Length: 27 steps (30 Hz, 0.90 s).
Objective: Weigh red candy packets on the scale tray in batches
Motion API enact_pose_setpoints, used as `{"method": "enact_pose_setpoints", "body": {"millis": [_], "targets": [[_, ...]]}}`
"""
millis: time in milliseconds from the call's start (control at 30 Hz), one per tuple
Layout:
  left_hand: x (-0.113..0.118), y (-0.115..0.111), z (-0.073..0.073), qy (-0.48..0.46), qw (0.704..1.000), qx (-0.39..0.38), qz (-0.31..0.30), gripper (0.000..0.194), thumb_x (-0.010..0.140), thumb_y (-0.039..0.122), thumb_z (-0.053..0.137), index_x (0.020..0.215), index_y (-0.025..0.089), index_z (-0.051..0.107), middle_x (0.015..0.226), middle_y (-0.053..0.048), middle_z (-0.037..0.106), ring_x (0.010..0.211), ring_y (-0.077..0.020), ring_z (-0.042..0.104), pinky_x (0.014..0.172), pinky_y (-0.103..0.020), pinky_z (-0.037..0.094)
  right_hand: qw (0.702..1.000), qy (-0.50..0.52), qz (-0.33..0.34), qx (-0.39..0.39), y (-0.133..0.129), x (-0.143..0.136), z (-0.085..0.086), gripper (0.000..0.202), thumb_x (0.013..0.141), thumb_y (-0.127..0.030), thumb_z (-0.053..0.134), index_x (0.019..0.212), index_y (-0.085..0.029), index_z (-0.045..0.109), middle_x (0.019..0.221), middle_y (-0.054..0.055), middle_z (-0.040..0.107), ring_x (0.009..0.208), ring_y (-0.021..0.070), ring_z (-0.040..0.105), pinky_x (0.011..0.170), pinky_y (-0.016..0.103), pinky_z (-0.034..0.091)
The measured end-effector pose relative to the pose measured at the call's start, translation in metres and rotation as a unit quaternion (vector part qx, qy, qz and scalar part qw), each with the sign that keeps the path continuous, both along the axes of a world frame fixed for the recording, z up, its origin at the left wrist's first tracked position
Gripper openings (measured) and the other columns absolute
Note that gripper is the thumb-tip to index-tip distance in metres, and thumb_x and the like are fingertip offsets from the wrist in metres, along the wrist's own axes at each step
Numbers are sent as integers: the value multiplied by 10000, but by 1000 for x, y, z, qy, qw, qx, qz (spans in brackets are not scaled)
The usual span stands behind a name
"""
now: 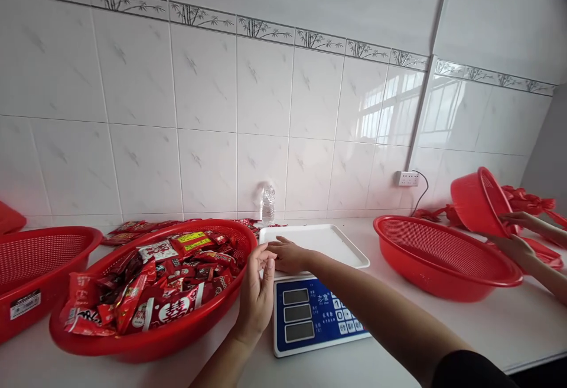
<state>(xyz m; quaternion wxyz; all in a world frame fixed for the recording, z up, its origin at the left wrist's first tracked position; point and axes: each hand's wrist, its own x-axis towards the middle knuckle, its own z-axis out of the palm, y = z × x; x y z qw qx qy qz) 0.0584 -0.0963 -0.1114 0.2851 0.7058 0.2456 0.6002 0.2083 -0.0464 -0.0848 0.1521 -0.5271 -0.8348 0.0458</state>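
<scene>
A white table (pixel 398 332) holds everything up. On it sits a blue and white scale (pixel 316 317). There are 3 red baskets standing on the table too. Just left of the scale is a full basket (pixel 177 339), and farther left of the scale is another basket (pixel 53 293). To the right of the scale is 1 wide basket (pixel 425 276). Behind the scale stands a clear bottle (pixel 268 202). Flat red packets (pixel 133 231) lie behind and left of the scale.
</scene>
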Motion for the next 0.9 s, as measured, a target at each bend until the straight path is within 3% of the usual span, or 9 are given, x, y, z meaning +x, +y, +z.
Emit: {"method": "enact_pose_setpoints", "body": {"millis": [167,333,433,633,767,900], "targets": [[0,3,0,6,1000,-4,-2,351,959,444,384,1226,218,420,1133,-104,581,1094,-227,557,964,-427,438,999,2,-26,37,-3,-2,0,280,928,-355,496,1177,-269,592,1203,39,618,1166,199,504,985,354,363],[0,6,-3,19,1000,-5,8,350,960,450,380,1227,227,423,1148,-103,575,1072,-224,559,943,-425,443,991,-12,-111,66,-9,6,3,301,925,-420,485,1104,-213,611,1141,81,600,1063,229,544,861,384,436],[0,6,-5,28,1000,-5,3,350,962,449,373,1237,237,415,1125,-93,582,1050,-216,567,925,-411,453,986,-23,-155,60,-11,12,3,354,920,-466,496,1096,-176,597,1070,68,609,945,199,588,790,376,477],[0,6,-7,33,999,-2,5,333,961,438,384,1235,251,414,1100,-71,582,1017,-203,572,869,-368,475,979,-60,-185,58,-17,25,9,360,912,-482,520,1064,-165,598,992,45,632,837,161,608,772,361,490],[-1,6,-8,32,999,-3,8,319,964,419,387,1233,250,415,1082,-62,576,1022,-196,566,899,-373,459,967,-65,-231,88,-26,61,21,336,926,-471,498,1025,-167,602,928,28,640,744,135,594,706,313,474],[0,5,-9,32,999,14,5,312,972,389,388,1249,247,411,1066,-51,575,1023,-179,556,919,-360,439,933,-54,-331,132,-44,130,33,279,958,-432,435,1025,-210,591,904,25,664,678,133,584,580,253,370]]}}
